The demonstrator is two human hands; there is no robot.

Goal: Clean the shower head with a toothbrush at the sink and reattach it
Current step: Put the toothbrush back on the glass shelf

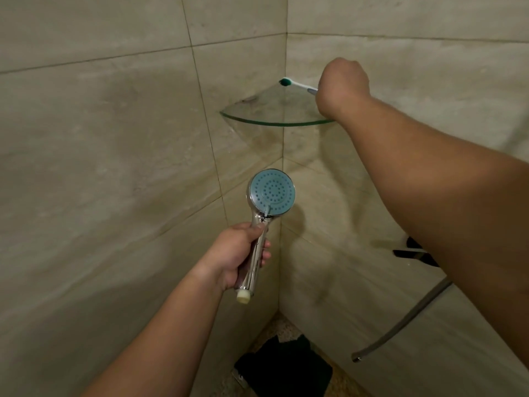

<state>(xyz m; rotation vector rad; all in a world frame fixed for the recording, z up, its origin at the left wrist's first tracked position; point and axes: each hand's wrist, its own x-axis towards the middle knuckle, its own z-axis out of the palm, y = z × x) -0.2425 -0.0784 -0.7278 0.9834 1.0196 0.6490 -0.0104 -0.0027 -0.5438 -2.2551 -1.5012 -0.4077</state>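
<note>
Over the glass corner shelf [274, 121], the right hand [343, 84] hides most of the toothbrush [297, 85] it clenches; the left hand [237, 256] wraps the shower head [269, 196] handle.

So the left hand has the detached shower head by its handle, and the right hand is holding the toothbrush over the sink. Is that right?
Not quite. The head view shows the left hand gripping the detached shower head by its handle, and the right hand holding the toothbrush, but over the glass corner shelf in the tiled shower corner, not over a sink. No sink is in view.
</note>
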